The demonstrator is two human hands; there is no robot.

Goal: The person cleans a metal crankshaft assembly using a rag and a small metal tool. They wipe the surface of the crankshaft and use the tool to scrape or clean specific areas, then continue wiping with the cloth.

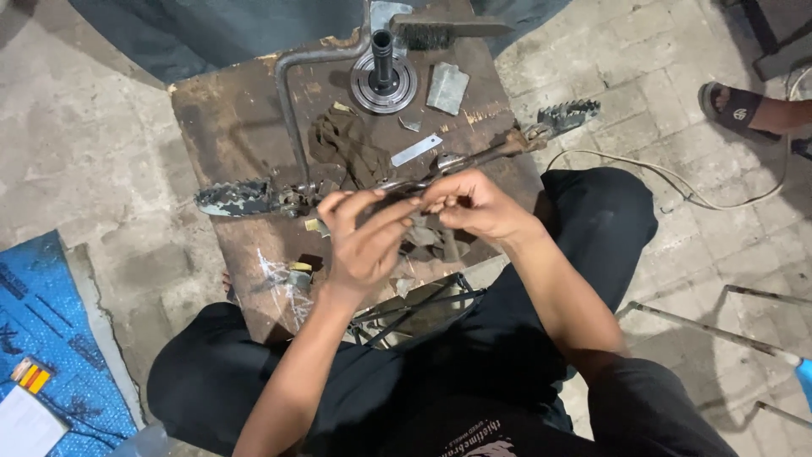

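I see both hands meet over the footpeg bar (423, 173) lying across the worn wooden block (220, 118): my left hand (364, 241) pinches its middle, right hand (469, 203) closes fingertips there, steadying the bar between them

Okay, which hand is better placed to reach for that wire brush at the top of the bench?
Probably the right hand: the wire brush lies on its side of the wooden bench. The left hand sits lower and farther away.
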